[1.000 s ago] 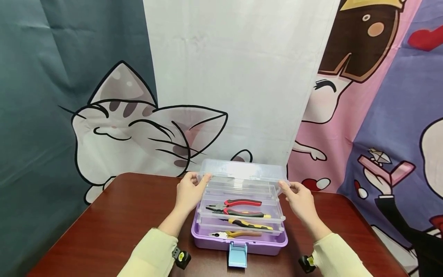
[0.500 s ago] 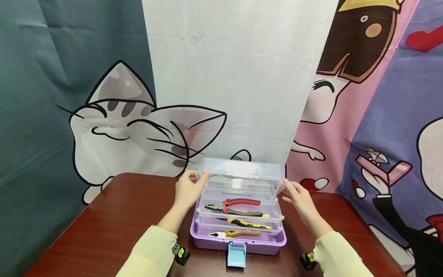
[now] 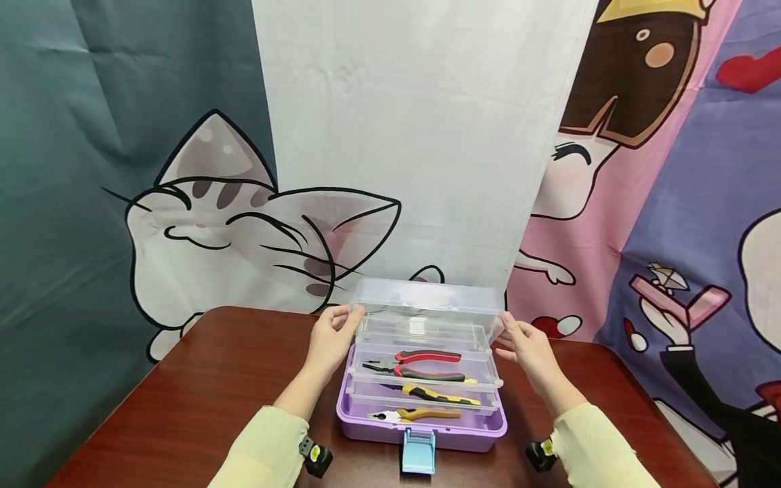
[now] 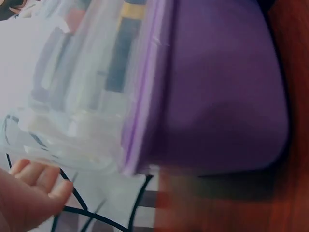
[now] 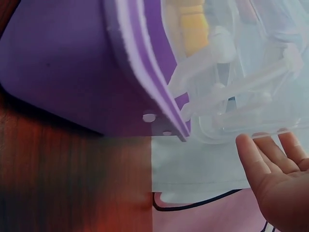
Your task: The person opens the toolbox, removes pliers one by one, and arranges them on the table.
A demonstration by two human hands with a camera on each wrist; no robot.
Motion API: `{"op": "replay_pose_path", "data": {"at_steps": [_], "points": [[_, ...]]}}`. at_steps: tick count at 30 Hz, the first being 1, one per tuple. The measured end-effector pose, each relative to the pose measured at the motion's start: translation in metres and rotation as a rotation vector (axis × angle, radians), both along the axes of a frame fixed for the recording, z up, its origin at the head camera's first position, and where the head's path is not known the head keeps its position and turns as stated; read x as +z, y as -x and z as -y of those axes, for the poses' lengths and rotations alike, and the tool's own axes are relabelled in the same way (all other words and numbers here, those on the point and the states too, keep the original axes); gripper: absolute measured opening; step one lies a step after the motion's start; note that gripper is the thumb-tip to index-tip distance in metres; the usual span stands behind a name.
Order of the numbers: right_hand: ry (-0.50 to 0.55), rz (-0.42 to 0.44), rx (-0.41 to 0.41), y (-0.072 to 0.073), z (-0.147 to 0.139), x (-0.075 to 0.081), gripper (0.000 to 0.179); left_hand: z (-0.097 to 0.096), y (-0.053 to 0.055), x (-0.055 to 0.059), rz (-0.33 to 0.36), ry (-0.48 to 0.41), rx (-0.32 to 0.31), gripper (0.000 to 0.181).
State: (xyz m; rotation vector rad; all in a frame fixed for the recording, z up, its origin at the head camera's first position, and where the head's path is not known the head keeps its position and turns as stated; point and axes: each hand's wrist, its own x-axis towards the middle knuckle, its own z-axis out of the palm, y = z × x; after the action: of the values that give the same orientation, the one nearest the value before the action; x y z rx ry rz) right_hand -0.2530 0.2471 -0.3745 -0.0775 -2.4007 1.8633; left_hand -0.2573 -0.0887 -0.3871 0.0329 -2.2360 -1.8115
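Clear lid (image 3: 430, 297) between left fingers (image 3: 355, 314), right fingers (image 3: 511, 324)

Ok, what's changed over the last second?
The right grip has let go of its pinch on the clear lid, opening and drawing slightly outward at the corner. The left grip has eased slightly outward too; whether it still holds the lid is unclear. The lid stays raised; the pliers and purple toolbox look unmoved.
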Motion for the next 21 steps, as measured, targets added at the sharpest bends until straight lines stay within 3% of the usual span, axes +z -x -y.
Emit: {"op": "replay_pose_path", "data": {"at_steps": [5,10,21], "points": [[-0.006,0.017,-0.011,0.004,0.0,0.001,0.072,0.004,0.0,-0.009,0.006,-0.083,-0.12,0.052],[-0.016,0.024,-0.008,0.005,-0.001,0.003,0.072,0.004,-0.002,-0.015,-0.024,-0.11,-0.202,0.054],[0.073,0.04,0.1,0.003,-0.009,0.001,0.076,0.007,-0.003,-0.02,-0.077,-0.015,-0.218,0.061]]}}
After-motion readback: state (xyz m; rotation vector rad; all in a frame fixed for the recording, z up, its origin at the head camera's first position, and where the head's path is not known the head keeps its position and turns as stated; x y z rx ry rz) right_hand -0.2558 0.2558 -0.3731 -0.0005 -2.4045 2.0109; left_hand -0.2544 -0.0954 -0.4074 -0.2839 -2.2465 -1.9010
